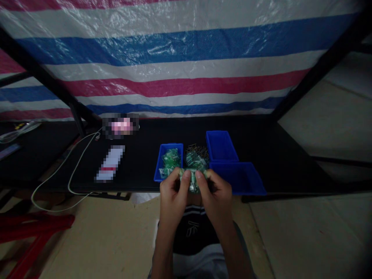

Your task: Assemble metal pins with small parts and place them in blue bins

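Observation:
My left hand (173,193) and my right hand (214,193) meet at the front edge of the black table (139,162), both closed on a clear bag of small green parts (193,182) held between the thumbs and fingers. Just behind the hands, a blue bin (170,161) holds more green parts. A loose heap of green parts and thin metal pins (197,155) lies on the table beside it.
Two more blue bins stand to the right, one at the back (221,145) and one at the front (236,176). A white cable (76,164) loops off the table's left front. A striped tarp (186,62) hangs behind. A red stool (31,228) is at lower left.

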`<state>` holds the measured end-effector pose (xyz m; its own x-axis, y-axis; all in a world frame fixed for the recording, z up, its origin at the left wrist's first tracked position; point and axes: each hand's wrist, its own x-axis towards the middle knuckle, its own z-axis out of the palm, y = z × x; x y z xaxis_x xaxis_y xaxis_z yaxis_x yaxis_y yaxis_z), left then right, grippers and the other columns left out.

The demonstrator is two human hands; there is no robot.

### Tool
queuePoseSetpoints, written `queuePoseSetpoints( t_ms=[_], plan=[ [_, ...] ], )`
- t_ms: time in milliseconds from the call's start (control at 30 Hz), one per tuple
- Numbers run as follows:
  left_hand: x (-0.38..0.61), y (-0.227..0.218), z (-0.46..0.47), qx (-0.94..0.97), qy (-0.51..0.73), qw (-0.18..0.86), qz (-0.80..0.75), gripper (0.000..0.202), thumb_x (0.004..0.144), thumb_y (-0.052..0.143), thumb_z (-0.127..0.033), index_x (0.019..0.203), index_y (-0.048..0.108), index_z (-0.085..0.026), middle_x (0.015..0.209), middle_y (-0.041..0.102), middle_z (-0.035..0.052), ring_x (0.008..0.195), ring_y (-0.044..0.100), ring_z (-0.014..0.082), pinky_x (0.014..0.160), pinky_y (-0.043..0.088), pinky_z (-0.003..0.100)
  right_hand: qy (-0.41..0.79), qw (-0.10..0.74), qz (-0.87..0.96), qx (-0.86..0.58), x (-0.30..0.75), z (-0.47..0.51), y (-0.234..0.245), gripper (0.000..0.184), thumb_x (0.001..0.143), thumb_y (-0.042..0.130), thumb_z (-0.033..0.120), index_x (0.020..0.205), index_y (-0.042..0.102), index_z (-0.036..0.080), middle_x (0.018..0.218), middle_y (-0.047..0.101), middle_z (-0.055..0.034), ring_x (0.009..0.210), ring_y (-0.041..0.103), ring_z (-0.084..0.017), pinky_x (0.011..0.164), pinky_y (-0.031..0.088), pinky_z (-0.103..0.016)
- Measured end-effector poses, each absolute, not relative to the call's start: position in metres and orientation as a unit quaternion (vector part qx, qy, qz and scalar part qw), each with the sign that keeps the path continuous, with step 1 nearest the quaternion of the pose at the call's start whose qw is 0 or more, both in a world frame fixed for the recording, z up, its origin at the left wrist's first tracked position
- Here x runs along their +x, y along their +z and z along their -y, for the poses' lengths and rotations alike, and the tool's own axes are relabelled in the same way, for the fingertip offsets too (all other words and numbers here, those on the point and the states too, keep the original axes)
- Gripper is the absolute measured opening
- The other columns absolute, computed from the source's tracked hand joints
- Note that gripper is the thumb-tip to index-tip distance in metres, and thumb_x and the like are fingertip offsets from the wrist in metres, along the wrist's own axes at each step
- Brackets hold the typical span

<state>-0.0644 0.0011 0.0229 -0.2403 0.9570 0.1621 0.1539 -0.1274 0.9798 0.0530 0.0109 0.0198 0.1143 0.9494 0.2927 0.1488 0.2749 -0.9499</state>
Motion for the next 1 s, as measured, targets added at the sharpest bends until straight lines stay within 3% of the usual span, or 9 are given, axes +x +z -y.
queuePoseSetpoints(
  t_ms=[167,300,400,500,600,700,1000],
  plan=[
    [-0.067,0.020,0.002,0.393,0.591,0.476,-0.519,0.044,0.098,0.066,-0.052,0.073,0.046,-0.022,0.064,0.036,-0.0060,0.053,0.035,0.0094,0.045,0.030,0.019,0.443,0.560,0.533,-0.454,0.054,-0.011,0.021,0.040,0.100,0.064,0.039,0.067,0.054,0.020,0.062,0.040,0.0060,0.058,0.037,-0.009,0.054,0.032,-0.022],
    [-0.070,0.021,0.002,0.384,0.582,0.501,-0.513,0.044,0.097,0.067,-0.052,0.072,0.047,-0.021,0.064,0.035,-0.0057,0.053,0.033,0.0090,0.044,0.029,0.019,0.455,0.558,0.516,-0.463,0.054,-0.011,0.021,0.040,0.098,0.065,0.041,0.067,0.055,0.020,0.063,0.039,0.0054,0.060,0.037,-0.010,0.055,0.033,-0.023],
    [-0.076,0.022,0.000,0.439,0.566,0.463,-0.523,0.046,0.096,0.067,-0.051,0.068,0.051,-0.020,0.063,0.038,-0.0047,0.054,0.036,0.0094,0.048,0.032,0.020,0.449,0.554,0.516,-0.474,0.055,-0.012,0.022,0.039,0.097,0.067,0.041,0.066,0.057,0.020,0.062,0.042,0.0050,0.059,0.039,-0.010,0.055,0.034,-0.023],
    [-0.084,0.023,0.000,0.465,0.581,0.373,-0.554,0.043,0.096,0.069,-0.048,0.068,0.058,-0.018,0.061,0.041,-0.0042,0.056,0.038,0.0097,0.052,0.035,0.021,0.443,0.548,0.522,-0.480,0.059,-0.013,0.023,0.032,0.099,0.065,0.044,0.077,0.067,0.020,0.061,0.047,0.0048,0.057,0.042,-0.010,0.054,0.034,-0.023],
    [-0.098,0.022,0.001,0.430,0.619,0.248,-0.609,0.032,0.096,0.070,-0.045,0.081,0.072,-0.017,0.063,0.049,-0.0033,0.058,0.045,0.0112,0.055,0.037,0.022,0.459,0.539,0.513,-0.485,0.065,-0.014,0.021,0.032,0.103,0.059,0.047,0.092,0.074,0.021,0.061,0.048,0.0052,0.055,0.043,-0.011,0.052,0.033,-0.023],
    [-0.116,0.018,0.003,0.393,0.638,0.165,-0.641,0.029,0.095,0.071,-0.045,0.091,0.077,-0.017,0.067,0.057,-0.0023,0.061,0.050,0.0124,0.057,0.039,0.023,0.461,0.536,0.510,-0.489,0.071,-0.015,0.018,0.033,0.103,0.058,0.048,0.093,0.074,0.021,0.060,0.047,0.0051,0.056,0.044,-0.011,0.053,0.034,-0.024],
    [-0.128,0.007,-0.003,0.409,0.601,0.198,-0.657,0.040,0.099,0.062,-0.050,0.077,0.070,-0.017,0.063,0.059,-0.0016,0.061,0.054,0.0131,0.059,0.043,0.023,0.452,0.533,0.516,-0.496,0.073,-0.018,0.017,0.032,0.102,0.059,0.048,0.091,0.075,0.022,0.060,0.051,0.0046,0.057,0.049,-0.011,0.055,0.038,-0.024]
  ],
)
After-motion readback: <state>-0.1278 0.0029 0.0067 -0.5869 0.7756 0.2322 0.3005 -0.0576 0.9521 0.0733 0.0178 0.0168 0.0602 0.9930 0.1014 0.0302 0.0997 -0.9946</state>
